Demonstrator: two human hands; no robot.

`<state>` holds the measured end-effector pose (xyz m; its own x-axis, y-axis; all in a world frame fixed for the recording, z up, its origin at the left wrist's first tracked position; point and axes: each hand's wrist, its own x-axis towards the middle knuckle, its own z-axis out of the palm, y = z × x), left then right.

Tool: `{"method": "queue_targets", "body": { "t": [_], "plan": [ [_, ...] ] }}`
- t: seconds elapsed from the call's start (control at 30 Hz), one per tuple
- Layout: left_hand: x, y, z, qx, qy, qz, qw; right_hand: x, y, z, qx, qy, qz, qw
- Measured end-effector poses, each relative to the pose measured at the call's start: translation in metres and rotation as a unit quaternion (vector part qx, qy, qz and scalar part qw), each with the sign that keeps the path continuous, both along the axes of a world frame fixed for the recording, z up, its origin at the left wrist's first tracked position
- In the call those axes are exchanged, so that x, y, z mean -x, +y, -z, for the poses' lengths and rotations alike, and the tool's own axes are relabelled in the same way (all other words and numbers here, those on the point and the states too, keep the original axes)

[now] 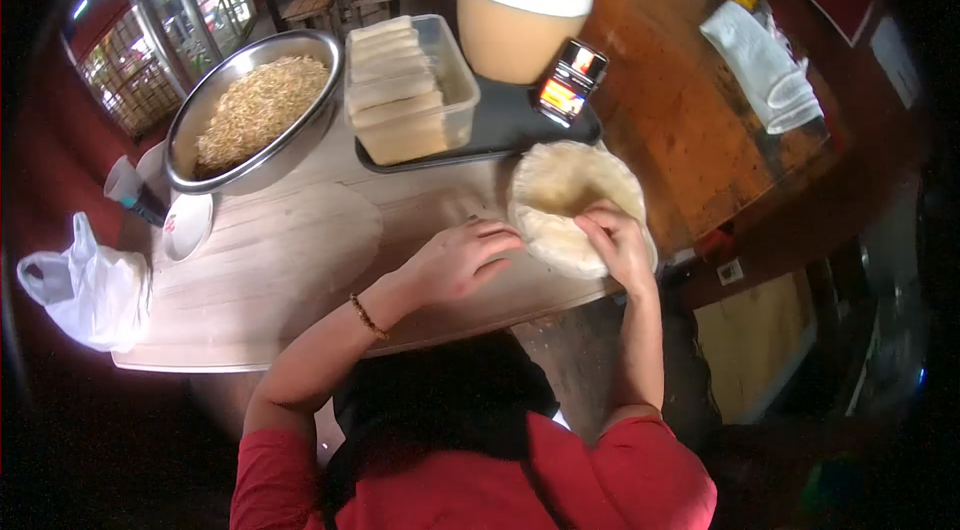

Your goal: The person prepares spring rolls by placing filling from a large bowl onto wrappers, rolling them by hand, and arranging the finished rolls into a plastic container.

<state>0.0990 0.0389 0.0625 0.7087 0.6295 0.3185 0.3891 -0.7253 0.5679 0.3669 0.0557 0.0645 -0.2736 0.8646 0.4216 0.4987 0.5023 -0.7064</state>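
Note:
My right hand (pixel 617 245) is at the near rim of a round, pale, bowl-like stack of thin wrappers (pixel 540 230), its fingers pressed together on the edge. Whether a single sheet is pinched there is too small to tell. Just left of the stack, my left hand (pixel 465 258) hovers over the table with its fingers apart and nothing in them. A clear plastic container (pixel 462 110) with rows of pale folded pieces (pixel 395 80) stands on a black tray (pixel 500 143) beyond my hands.
A steel bowl (pixel 330 95) of shredded filling stands back left. Near it are a small white dish (pixel 188 227), a cup (pixel 128 185) and a white plastic bag (pixel 95 295). A phone (pixel 571 83) leans by a beige lidded bucket (pixel 520 25). A cloth (pixel 765 70) lies on the wooden table right.

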Motion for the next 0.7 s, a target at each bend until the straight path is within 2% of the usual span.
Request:
{"method": "queue_targets", "body": {
  "t": [0.07, 0.23, 0.33, 0.4, 0.47, 0.57, 0.7],
  "plan": [
    [-0.009, 0.001, 0.002, -0.064, 0.003, -0.016, 0.998, -0.001, 0.005, 0.007, 0.059, 0.022, 0.029, 0.998],
    [-0.033, 0.007, 0.008, -0.104, 0.000, -0.046, 0.993, 0.004, -0.001, 0.003, -0.003, 0.021, -0.004, 1.000],
    [-0.040, 0.010, 0.010, -0.112, -0.015, -0.063, 0.992, 0.007, -0.009, -0.009, -0.004, 0.007, 0.017, 1.000],
    [-0.042, 0.008, 0.012, -0.121, -0.025, -0.063, 0.990, 0.001, -0.004, -0.010, 0.001, -0.043, 0.066, 0.997],
    [-0.042, 0.003, 0.015, -0.182, 0.039, -0.046, 0.981, -0.006, 0.017, -0.015, -0.026, -0.025, 0.102, 0.994],
    [-0.044, -0.001, 0.019, -0.206, 0.057, -0.046, 0.976, -0.012, 0.055, -0.057, -0.103, -0.017, 0.154, 0.983],
    [-0.043, 0.000, 0.020, -0.205, 0.058, -0.047, 0.976, -0.026, 0.116, -0.108, -0.178, -0.106, 0.198, 0.958]
  ]
}}
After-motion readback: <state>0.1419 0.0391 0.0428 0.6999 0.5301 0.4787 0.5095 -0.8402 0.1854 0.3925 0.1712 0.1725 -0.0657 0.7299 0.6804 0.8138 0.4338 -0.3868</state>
